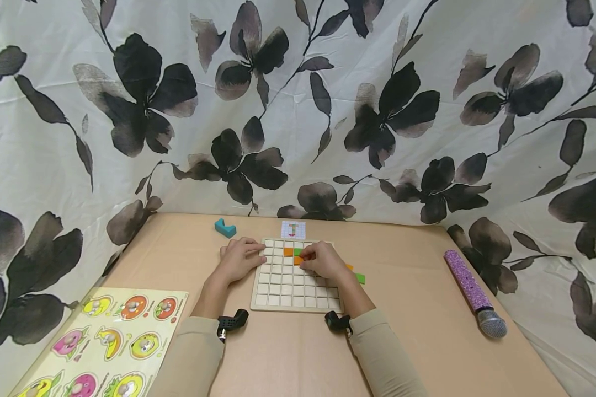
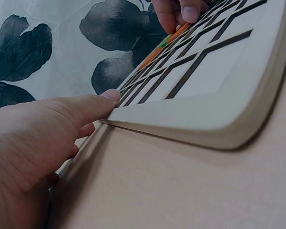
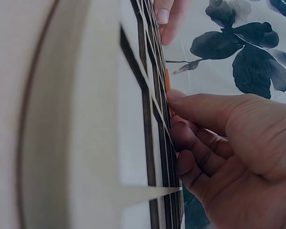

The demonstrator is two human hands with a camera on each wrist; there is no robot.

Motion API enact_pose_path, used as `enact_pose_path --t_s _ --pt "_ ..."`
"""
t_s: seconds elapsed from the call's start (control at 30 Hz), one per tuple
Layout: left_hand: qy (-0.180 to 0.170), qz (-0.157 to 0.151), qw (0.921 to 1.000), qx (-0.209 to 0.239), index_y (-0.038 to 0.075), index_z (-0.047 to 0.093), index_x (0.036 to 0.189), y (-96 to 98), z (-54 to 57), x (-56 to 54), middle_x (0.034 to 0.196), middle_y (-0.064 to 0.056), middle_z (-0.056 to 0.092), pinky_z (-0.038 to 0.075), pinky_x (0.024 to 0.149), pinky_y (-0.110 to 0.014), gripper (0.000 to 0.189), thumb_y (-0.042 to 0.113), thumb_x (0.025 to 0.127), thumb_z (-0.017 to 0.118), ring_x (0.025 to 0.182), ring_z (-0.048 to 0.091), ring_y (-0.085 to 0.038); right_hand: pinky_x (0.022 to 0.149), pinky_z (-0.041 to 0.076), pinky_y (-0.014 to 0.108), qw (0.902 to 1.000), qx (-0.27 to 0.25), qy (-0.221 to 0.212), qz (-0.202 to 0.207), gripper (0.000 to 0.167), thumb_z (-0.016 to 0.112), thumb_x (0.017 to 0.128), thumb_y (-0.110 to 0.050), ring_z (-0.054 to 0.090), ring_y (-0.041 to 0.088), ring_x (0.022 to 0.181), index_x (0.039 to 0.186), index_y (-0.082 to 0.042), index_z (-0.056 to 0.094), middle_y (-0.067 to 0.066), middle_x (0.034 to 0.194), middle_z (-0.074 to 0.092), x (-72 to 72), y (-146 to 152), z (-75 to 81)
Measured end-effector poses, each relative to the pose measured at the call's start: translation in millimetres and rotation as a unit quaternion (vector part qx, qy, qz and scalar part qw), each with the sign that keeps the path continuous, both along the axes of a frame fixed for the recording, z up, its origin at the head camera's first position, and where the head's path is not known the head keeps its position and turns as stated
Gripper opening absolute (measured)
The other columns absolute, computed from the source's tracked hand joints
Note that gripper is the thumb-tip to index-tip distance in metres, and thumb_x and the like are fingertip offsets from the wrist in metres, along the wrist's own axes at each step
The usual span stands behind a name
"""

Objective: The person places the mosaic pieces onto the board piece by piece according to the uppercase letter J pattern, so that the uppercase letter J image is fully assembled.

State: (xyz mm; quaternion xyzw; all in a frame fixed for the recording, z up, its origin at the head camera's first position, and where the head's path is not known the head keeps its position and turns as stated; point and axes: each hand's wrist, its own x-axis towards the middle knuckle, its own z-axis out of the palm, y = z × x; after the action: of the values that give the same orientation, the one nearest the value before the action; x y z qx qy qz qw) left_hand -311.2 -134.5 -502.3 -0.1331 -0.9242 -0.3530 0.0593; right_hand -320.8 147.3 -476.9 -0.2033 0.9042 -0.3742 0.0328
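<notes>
A pale grid board with square cells lies on the table. My left hand rests at its upper left edge, and in the left wrist view the thumb lies on the rim with the other fingers lower, beside the edge. Over the upper middle cells, my right hand pinches an orange tile between thumb and fingertips, low against the grid. Just above that tile sits a green tile, with another orange tile to its left. The curled fingers partly hide the held tile in the right wrist view.
A small pattern card lies behind the board, a teal angled block to its left. Right of the board are a green piece and an orange piece. A fruit-picture board lies front left, a purple glittery microphone far right.
</notes>
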Motion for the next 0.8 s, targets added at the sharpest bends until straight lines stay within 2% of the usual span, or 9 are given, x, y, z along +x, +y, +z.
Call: enact_pose_path --t_s 0.27,0.53,0.8 --pt "0.0 -0.002 1.0 0.004 0.017 0.072 0.134 -0.1 -1.1 -0.7 0.14 -0.007 0.062 0.023 0.098 -0.053 0.042 0.036 0.097 0.075 0.126 0.046 -0.03 0.07 0.051 0.029 0.9997 -0.014 0.018 0.009 0.026 0.082 0.087 -0.005 0.061 0.015 0.078 0.112 0.0 0.078 0.004 0.089 0.072 4.2 2.2 10.7" --pt "0.0 -0.002 1.0 0.001 0.017 0.072 0.134 -0.5 -1.4 -0.6 0.14 -0.007 0.062 0.024 0.098 -0.053 0.041 0.036 0.097 0.074 0.124 0.047 -0.03 0.077 0.054 0.032 0.9989 -0.031 0.033 0.015 0.031 0.079 0.092 -0.01 0.065 0.019 0.091 0.121 -0.004 0.076 0.013 0.113 0.075 9.9 12.8 26.1" --pt "0.0 -0.001 1.0 0.003 0.017 0.073 0.134 0.7 -0.1 0.3 0.14 -0.007 0.062 0.023 0.099 -0.053 0.042 0.036 0.097 0.074 0.126 0.046 -0.03 0.081 0.056 0.035 0.9987 -0.034 0.037 0.006 0.036 0.079 0.091 -0.01 0.066 0.022 0.097 0.125 -0.002 0.074 0.018 0.12 0.073 12.8 25.7 37.0"
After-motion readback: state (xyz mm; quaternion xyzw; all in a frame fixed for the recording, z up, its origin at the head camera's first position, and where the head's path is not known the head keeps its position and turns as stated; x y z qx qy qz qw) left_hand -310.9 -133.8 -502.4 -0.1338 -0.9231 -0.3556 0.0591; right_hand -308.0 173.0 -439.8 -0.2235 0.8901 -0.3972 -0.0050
